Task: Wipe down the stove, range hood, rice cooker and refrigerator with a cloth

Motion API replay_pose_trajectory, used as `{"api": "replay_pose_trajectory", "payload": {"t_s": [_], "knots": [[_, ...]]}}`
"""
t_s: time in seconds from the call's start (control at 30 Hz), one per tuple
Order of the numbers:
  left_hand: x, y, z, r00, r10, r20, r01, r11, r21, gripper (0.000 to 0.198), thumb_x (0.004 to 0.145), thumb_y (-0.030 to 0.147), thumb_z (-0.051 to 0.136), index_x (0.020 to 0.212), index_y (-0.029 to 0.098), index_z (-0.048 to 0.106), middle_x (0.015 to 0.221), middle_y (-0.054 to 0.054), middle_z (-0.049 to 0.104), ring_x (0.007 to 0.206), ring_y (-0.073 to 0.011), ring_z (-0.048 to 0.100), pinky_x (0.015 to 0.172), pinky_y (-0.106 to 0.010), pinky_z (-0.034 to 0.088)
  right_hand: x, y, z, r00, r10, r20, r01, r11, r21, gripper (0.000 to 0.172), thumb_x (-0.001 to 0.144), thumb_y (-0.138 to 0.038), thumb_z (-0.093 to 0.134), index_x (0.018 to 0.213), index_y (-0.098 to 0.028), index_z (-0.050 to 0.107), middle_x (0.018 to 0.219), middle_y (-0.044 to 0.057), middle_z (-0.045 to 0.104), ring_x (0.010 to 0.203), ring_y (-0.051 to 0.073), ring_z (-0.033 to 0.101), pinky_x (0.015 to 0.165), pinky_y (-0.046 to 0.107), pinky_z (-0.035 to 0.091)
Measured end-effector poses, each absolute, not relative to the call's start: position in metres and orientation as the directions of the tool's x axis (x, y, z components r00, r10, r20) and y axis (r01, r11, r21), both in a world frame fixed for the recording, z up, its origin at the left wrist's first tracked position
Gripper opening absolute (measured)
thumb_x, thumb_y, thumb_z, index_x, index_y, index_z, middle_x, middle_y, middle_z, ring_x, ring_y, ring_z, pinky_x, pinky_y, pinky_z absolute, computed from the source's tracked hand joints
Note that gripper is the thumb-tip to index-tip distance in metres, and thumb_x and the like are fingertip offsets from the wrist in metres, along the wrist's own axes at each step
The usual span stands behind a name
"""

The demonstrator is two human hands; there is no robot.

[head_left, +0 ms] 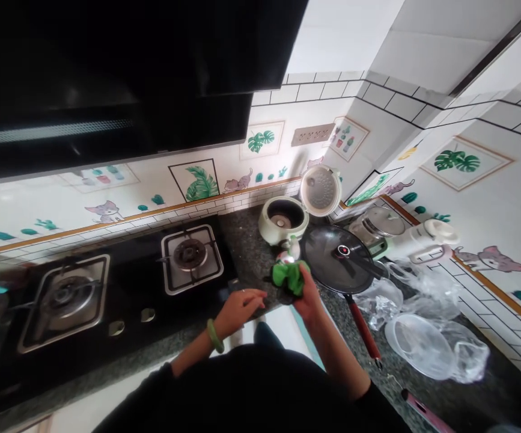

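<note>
While the right hand [309,293] grips a bunched green cloth [291,278] above the worktop [249,243], the left hand [242,308] hangs nearby with nothing visible in it, its fingers loosely extended and lying close to one another. The right fingers pinch the cloth along its right side, though its folds hide exactly how they close. The cloth is just in front of the open rice cooker [269,230], between it and the person; whether the two touch is hard to tell. The step in hand appears to be handling the cloth beside the cooker, perhaps for wiping; if it is to be used there, the next move calls for a firm, folded grip and a clear path past the frying pan [321,270] close on the right. The cooker's lid [321,191] stands raised, and its dark well shows a pale round spot at the bottom, which suggests that the inner pot is out. The pan bears a red-and-white mark, with its red handle [363,331] pointing towards the person. Behind it sits a vessel with a clear lid [383,221], contents unclear, beside a white jug [425,239]. A translucent plastic tub [417,344] lies among crumpled bags [435,294].
</note>
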State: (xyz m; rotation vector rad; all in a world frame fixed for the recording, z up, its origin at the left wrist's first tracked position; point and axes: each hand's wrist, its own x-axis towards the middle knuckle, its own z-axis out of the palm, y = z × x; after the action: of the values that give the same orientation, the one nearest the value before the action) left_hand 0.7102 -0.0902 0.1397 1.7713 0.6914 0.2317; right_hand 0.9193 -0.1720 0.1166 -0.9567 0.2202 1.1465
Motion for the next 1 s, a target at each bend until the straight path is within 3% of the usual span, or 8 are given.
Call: {"api": "replay_pose_trajectory", "payload": {"t_s": [0.13,0.23,0.37,0.5,0.6,0.73,0.9,1.0], "knots": [[0.730,-0.079,0.113,0.713,0.662,-0.230,0.346,-0.047,0.937,0.028,0.097,0.034,0.059,0.100,0.020,0.083,0.126,-0.010,0.080,0.118,-0.0261,0.075,0.111,-0.043,0.058,0.968,-0.191,0.114,0.597,0.592,-0.541,-0.747,0.167,-0.643,0.054,0.095,-0.069,0.058,0.090,-0.020,0.080,0.086,0.006,0.081,0.090,0.026,0.079,0.089,0.041,0.066],[0.769,-0.071,0.095,0.674,0.687,-0.272,0.354,0.023,0.935,0.029,0.092,0.025,0.067,0.117,0.019,0.079,0.130,-0.011,0.078,0.121,-0.0263,0.074,0.111,-0.044,0.058,0.998,-0.198,0.104,0.636,0.543,-0.548,-0.728,0.187,-0.659,0.041,0.091,-0.059,0.063,0.077,-0.024,0.076,0.080,0.004,0.079,0.088,0.024,0.078,0.090,0.041,0.065],[0.844,-0.064,0.071,0.660,0.711,-0.244,0.430,-0.090,0.898,0.056,0.080,0.016,0.080,0.135,0.019,0.071,0.149,-0.015,0.067,0.139,-0.0320,0.064,0.120,-0.051,0.051,1.030,-0.200,0.093,0.578,0.563,-0.591,-0.746,0.070,-0.663,0.023,0.082,-0.046,0.070,0.081,-0.024,0.078,0.090,0.004,0.082,0.087,0.022,0.077,0.081,0.036,0.066],[0.910,-0.057,0.048,0.648,0.728,-0.223,0.535,-0.227,0.814,0.082,0.073,0.013,0.086,0.151,0.012,0.058,0.162,-0.021,0.053,0.156,-0.0354,0.046,0.131,-0.051,0.036,1.073,-0.194,0.096,0.578,0.565,-0.589,-0.707,-0.015,-0.707,0.034,0.077,-0.046,0.077,0.102,-0.024,0.080,0.109,0.004,0.083,0.088,0.019,0.076,0.073,0.030,0.064],[0.932,-0.052,0.037,0.627,0.746,-0.225,0.588,-0.263,0.765,0.062,0.083,0.017,0.076,0.144,0.014,0.064,0.154,-0.017,0.062,0.147,-0.0324,0.056,0.127,-0.048,0.041,1.114,-0.181,0.105,0.619,0.588,-0.521,-0.627,-0.029,-0.778,0.048,0.076,-0.056,0.081,0.114,-0.027,0.077,0.118,0.002,0.081,0.080,0.016,0.073,0.067,0.028,0.062],[0.927,-0.054,0.035,0.592,0.768,-0.243,0.622,-0.244,0.744,0.031,0.094,0.024,0.062,0.122,0.018,0.075,0.122,-0.012,0.078,0.119,-0.0302,0.072,0.109,-0.044,0.054,1.160,-0.151,0.118,0.664,0.642,-0.382,-0.504,0.008,-0.863,0.067,0.074,-0.064,0.083,0.130,-0.029,0.072,0.131,0.002,0.077,0.084,0.014,0.070,0.066,0.025,0.059],[0.895,-0.078,0.034,0.552,0.796,-0.248,0.636,-0.209,0.743,0.038,0.090,0.025,0.064,0.126,0.022,0.075,0.123,-0.010,0.079,0.117,-0.0286,0.073,0.108,-0.041,0.055,1.182,-0.117,0.117,0.691,0.674,-0.259,-0.407,0.066,-0.911,0.072,0.080,-0.065,0.078,0.140,-0.027,0.066,0.133,0.005,0.075,0.099,0.017,0.071,0.075,0.027,0.057],[0.874,-0.094,0.029,0.546,0.795,-0.264,0.627,-0.179,0.758,0.045,0.086,0.021,0.065,0.130,0.024,0.075,0.133,-0.007,0.077,0.122,-0.0275,0.071,0.112,-0.041,0.053,1.181,-0.110,0.114,0.745,0.648,-0.160,-0.288,0.095,-0.953,0.064,0.085,-0.059,0.075,0.139,-0.026,0.067,0.131,0.005,0.074,0.108,0.018,0.070,0.086,0.029,0.057]]}}
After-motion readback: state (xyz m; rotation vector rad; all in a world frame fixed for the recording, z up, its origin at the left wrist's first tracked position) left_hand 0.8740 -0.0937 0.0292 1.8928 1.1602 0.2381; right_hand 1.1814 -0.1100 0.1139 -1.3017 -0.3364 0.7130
